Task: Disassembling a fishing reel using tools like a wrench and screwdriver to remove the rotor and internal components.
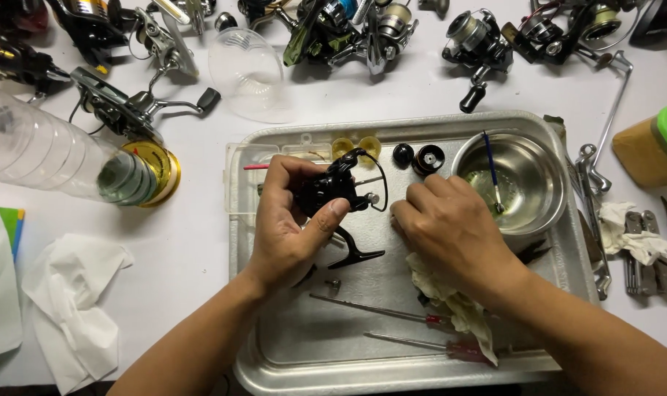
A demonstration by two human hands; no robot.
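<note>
My left hand [289, 224] grips a black fishing reel body [333, 187] over a metal tray [392, 370]; its thumb presses the reel's side and the reel's foot sticks out below. My right hand [447, 224] hovers just right of the reel, fingers curled toward it, resting over a crumpled dirty tissue [451, 297]. I cannot tell whether its fingers pinch a small part.
In the tray are a steel bowl [535, 158] with a blue brush, two small black parts [418, 156], a clear plastic box [245, 158] and two screwdrivers [392, 312]. Several reels line the far table edge. A clear bottle [48, 158] lies left, tissues [73, 304] lower left, pliers [652, 271] right.
</note>
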